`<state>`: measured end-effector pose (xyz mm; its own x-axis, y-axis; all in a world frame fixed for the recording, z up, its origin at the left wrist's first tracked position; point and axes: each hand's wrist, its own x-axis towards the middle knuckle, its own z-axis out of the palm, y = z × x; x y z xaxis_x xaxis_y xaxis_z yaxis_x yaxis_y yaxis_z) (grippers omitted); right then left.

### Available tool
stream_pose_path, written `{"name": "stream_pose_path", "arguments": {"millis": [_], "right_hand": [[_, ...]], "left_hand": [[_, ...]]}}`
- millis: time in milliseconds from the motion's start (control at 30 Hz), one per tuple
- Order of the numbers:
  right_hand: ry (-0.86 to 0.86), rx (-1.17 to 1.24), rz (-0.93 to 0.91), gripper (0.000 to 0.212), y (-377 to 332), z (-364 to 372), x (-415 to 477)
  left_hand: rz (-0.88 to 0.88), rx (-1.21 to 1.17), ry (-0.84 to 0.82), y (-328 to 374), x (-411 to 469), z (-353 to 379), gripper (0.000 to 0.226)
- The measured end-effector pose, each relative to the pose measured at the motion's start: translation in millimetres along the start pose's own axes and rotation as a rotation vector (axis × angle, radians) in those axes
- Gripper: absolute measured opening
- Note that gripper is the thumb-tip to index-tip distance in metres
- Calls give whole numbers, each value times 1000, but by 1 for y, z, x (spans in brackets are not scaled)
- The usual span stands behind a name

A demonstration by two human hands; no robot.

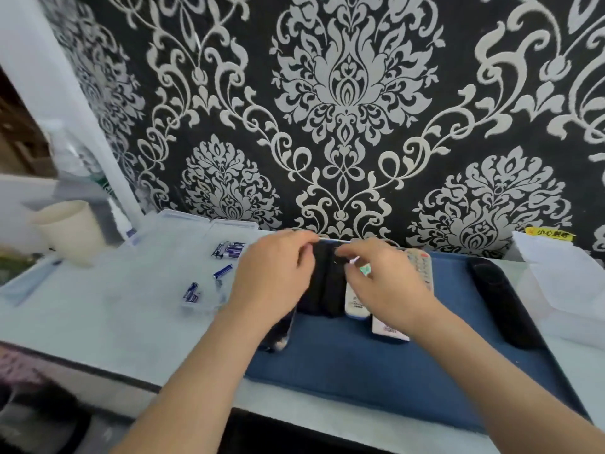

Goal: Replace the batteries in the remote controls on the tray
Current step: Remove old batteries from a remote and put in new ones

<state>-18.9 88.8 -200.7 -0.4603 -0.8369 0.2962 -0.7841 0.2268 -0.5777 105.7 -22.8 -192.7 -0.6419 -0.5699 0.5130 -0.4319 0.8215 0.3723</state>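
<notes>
A blue tray (376,381) lies on the white counter and holds several remotes. My left hand (271,273) and my right hand (386,283) both sit over a black remote (324,290) at the tray's back left, fingers curled on its far end. Beside it lie a white remote (422,267) with coloured buttons, a white remote (355,303) face down, and a long black remote (501,303) on the right. Another dark remote (281,332) pokes out under my left wrist. Loose blue batteries (226,250) lie left of the tray.
A cream cup (70,231) and a clear bottle (78,158) stand at the far left. A clear plastic box (209,224) sits against the patterned wall. More batteries (193,291) lie in clear wrap. White paper (563,273) lies at the right.
</notes>
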Motion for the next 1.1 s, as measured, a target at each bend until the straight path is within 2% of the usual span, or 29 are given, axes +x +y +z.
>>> {"name": "stream_pose_path", "arguments": {"millis": [100, 233, 367, 467, 567, 633, 767, 900, 967, 1033, 1100], "right_hand": [[-53, 110, -88, 30, -41, 20, 19], [-190, 64, -112, 38, -68, 50, 52], [-275, -48, -114, 45, -75, 71, 79], [-353, -177, -167, 46, -78, 87, 92], [-373, -189, -123, 46, -75, 96, 95], [-362, -158, -123, 46, -73, 98, 94], [-281, -30, -68, 49, -58, 80, 80], [-146, -155, 88, 36, -11, 32, 53], [-170, -339, 234, 38, 22, 10, 38], [-211, -522, 357, 34, 51, -12, 17], [-238, -605, 406, 35, 68, -20, 4]], "left_hand": [[-231, 60, 29, -49, 5, -27, 24], [-356, 176, -224, -103, 16, -40, 29], [-236, 348, -443, -124, 41, -31, 39], [-122, 535, -573, -128, 55, -23, 29], [-40, 635, -607, -125, 61, -17, 9], [-8, 632, -622, -125, 62, -16, 23], [-3, 577, -673, -129, 64, -15, 30], [-25, 574, -626, -132, 63, -17, 18], [-119, 530, -477, -130, 61, -27, 13], [-197, 364, -260, -111, 59, -33, 14], [-304, -31, -107, -81, 56, -36, 11]]}}
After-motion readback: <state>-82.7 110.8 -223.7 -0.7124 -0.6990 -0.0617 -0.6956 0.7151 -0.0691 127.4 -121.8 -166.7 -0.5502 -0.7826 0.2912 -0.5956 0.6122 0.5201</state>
